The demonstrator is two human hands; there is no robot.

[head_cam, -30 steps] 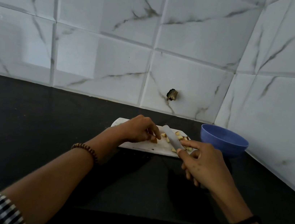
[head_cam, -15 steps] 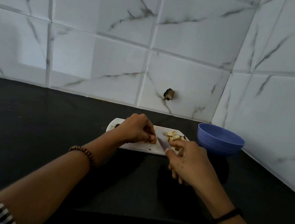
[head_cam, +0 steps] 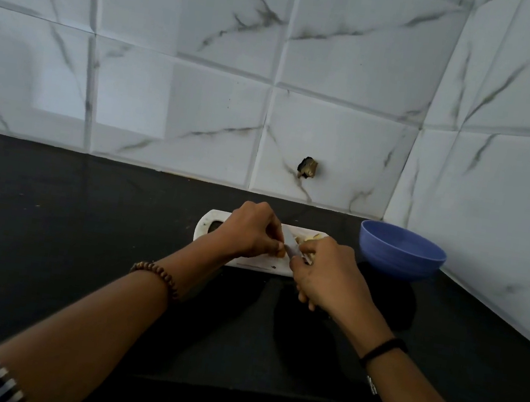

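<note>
Left hand pinching food, right hand gripping knife

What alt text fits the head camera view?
The left hand holds a small food piece on a white cutting board while the right hand cuts it with a knife. A blue bowl stands to the right on the black counter.

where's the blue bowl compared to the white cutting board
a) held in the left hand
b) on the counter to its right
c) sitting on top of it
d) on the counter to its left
b: the blue bowl stands on the black counter to the right of the white cutting board, apart from it.
</note>
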